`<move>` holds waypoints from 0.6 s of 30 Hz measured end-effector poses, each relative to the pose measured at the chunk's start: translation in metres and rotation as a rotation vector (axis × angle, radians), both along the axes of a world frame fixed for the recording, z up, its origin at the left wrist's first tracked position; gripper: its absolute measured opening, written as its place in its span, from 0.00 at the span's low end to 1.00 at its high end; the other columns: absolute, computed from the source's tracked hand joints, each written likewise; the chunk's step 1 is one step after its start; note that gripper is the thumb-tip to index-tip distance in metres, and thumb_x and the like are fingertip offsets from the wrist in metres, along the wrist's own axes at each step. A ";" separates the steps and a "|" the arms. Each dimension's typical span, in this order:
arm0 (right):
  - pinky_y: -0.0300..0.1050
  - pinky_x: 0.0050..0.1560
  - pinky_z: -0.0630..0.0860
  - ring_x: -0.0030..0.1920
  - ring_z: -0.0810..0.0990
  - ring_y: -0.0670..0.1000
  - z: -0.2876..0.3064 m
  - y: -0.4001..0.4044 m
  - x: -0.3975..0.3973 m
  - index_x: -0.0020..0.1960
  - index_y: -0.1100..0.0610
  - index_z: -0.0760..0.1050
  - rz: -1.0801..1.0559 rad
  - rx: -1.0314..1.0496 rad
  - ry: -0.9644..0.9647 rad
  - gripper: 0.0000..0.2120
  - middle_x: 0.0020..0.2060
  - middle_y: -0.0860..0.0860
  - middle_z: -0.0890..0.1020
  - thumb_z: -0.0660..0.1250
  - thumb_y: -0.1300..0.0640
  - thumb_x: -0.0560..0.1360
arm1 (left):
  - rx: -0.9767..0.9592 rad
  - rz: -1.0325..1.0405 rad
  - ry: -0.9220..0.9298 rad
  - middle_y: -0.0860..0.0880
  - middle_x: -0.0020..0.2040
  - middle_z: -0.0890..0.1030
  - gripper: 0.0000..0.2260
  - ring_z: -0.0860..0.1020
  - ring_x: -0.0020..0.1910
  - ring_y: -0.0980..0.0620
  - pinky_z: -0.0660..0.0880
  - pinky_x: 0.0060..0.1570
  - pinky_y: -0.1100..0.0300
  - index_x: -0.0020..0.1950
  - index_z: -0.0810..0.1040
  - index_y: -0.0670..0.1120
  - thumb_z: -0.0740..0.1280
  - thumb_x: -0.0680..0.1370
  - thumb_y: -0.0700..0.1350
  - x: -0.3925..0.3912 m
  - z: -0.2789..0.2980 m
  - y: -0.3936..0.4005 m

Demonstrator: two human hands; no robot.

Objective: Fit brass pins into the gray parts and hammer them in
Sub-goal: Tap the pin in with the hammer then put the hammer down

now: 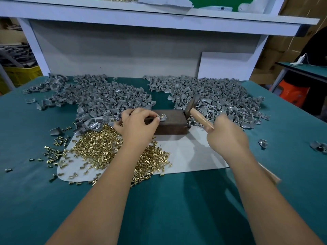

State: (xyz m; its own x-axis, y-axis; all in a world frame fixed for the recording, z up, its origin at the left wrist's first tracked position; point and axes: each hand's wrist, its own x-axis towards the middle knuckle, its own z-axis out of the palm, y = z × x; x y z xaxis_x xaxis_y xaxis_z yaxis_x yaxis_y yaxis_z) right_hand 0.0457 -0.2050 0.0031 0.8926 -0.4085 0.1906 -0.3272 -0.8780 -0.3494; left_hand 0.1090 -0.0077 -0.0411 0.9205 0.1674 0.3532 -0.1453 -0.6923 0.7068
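1. The left hand point(137, 123) reaches over a dark brown wooden block point(170, 123) that sits on the table point(177, 200)
2. Its fingers point(155, 117) are bent and pinch a small gray part point(162, 118) that rests on top of the block
3. A brass pin point(161, 115) stands up in that gray part, with its head showing
4. The right hand point(228, 137) grips the light wooden handle of a hammer point(193, 107), with the fingers curled round the handle
5. The hammer head is dark and is up in the air, just past the right end of the block
6. A big heap of loose brass pins point(106, 147) lies under the left wrist, mostly on a white mat point(191, 152); some pins have spilled onto the green table at the left
7. The block stands on the far edge of this white mat
8. A pile of gray parts point(99, 98) lies behind the pins on the left side
9. A second pile of gray parts point(212, 92) lies behind the hammer on the right side
10. Two stray gray pieces point(318, 146) sit alone near the right edge of the table
11. A white shelf frame point(159, 18) stands at the back of the table
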 end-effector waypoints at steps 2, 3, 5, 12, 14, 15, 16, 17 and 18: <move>0.44 0.29 0.60 0.30 0.68 0.52 -0.001 0.004 -0.002 0.55 0.56 0.67 -0.010 0.007 -0.089 0.07 0.32 0.50 0.71 0.60 0.53 0.79 | 0.005 -0.013 0.011 0.64 0.55 0.75 0.03 0.61 0.68 0.51 0.52 0.67 0.39 0.44 0.79 0.62 0.68 0.77 0.58 0.001 0.000 0.000; 0.45 0.30 0.62 0.30 0.69 0.53 -0.002 0.005 -0.005 0.58 0.53 0.68 -0.009 0.019 -0.150 0.08 0.32 0.49 0.72 0.59 0.53 0.79 | 0.006 -0.014 0.015 0.63 0.57 0.76 0.03 0.61 0.69 0.51 0.53 0.67 0.39 0.44 0.79 0.62 0.68 0.77 0.58 0.001 0.000 0.000; 0.44 0.30 0.63 0.31 0.70 0.52 -0.003 0.008 -0.011 0.64 0.44 0.69 0.017 0.066 -0.280 0.14 0.33 0.46 0.73 0.59 0.49 0.80 | -0.003 -0.014 0.021 0.63 0.59 0.76 0.03 0.60 0.69 0.51 0.53 0.67 0.40 0.45 0.79 0.62 0.68 0.77 0.58 0.002 0.000 -0.001; 0.44 0.31 0.63 0.34 0.68 0.50 0.001 0.026 -0.026 0.65 0.29 0.66 0.202 0.050 -0.295 0.18 0.36 0.43 0.76 0.60 0.46 0.78 | 0.001 -0.015 0.057 0.63 0.59 0.76 0.04 0.60 0.69 0.50 0.52 0.62 0.47 0.43 0.78 0.63 0.69 0.77 0.57 0.000 0.003 -0.002; 0.45 0.32 0.64 0.33 0.68 0.52 -0.001 0.031 -0.028 0.67 0.30 0.64 0.192 0.034 -0.294 0.19 0.36 0.46 0.77 0.59 0.46 0.79 | -0.015 -0.017 0.054 0.63 0.59 0.76 0.04 0.61 0.69 0.50 0.52 0.60 0.48 0.42 0.78 0.63 0.69 0.77 0.57 0.000 0.003 -0.002; 0.45 0.31 0.63 0.31 0.67 0.52 -0.002 0.032 -0.028 0.67 0.30 0.63 0.187 0.016 -0.297 0.19 0.34 0.47 0.75 0.59 0.46 0.79 | -0.022 -0.019 0.051 0.63 0.58 0.76 0.04 0.61 0.69 0.50 0.51 0.60 0.48 0.41 0.78 0.63 0.70 0.76 0.58 0.000 0.003 -0.002; 0.45 0.30 0.62 0.30 0.66 0.52 -0.002 0.032 -0.029 0.68 0.31 0.63 0.186 -0.020 -0.290 0.19 0.32 0.47 0.73 0.58 0.46 0.80 | -0.028 -0.020 0.050 0.64 0.57 0.76 0.05 0.61 0.69 0.50 0.52 0.60 0.49 0.40 0.78 0.63 0.70 0.76 0.58 0.000 0.003 -0.002; 0.45 0.29 0.61 0.30 0.65 0.52 -0.002 0.033 -0.029 0.68 0.31 0.63 0.186 -0.062 -0.267 0.19 0.31 0.47 0.71 0.58 0.47 0.80 | -0.030 -0.020 0.052 0.64 0.55 0.75 0.07 0.60 0.69 0.50 0.52 0.60 0.48 0.38 0.77 0.64 0.70 0.76 0.58 0.000 0.004 -0.002; 0.45 0.29 0.60 0.30 0.65 0.52 -0.002 0.032 -0.029 0.68 0.32 0.63 0.186 -0.091 -0.239 0.19 0.31 0.47 0.70 0.58 0.47 0.80 | -0.029 -0.019 0.057 0.65 0.53 0.74 0.09 0.60 0.68 0.51 0.53 0.60 0.48 0.36 0.76 0.64 0.70 0.76 0.59 -0.001 0.004 -0.002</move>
